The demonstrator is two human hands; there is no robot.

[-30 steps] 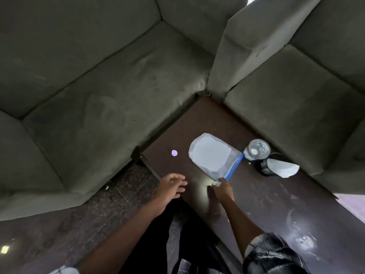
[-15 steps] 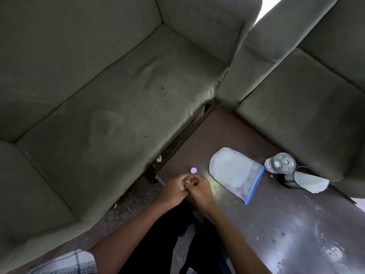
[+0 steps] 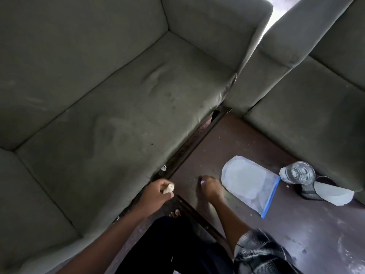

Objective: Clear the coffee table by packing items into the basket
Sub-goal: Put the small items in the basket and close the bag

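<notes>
My left hand [image 3: 158, 192] hovers at the near left corner of the dark coffee table [image 3: 227, 139], gripping a small cream cylinder [image 3: 168, 188]. Further right, my right hand [image 3: 210, 187] is down on the tabletop with its curled fingertips on a small purple disc [image 3: 202, 182]. A clear zip bag with a blue seal [image 3: 248, 182] lies flat just right of that hand. Beyond the bag stands a clear water bottle [image 3: 298, 173], seen from above. Beside it is a black mesh cup holding white paper [image 3: 324, 191]. No basket is in view.
Grey sofas [image 3: 110, 107] close in the table on the left and at the back right [image 3: 308, 107]. A narrow gap of floor [image 3: 189, 143] runs between the left sofa and the table edge. My dark-trousered legs [image 3: 177, 244] are at the bottom.
The hands met at the table corner, and the small cream cylinder passed from right to left. The right hand then reached out to the purple disc. The view shifted left.
</notes>
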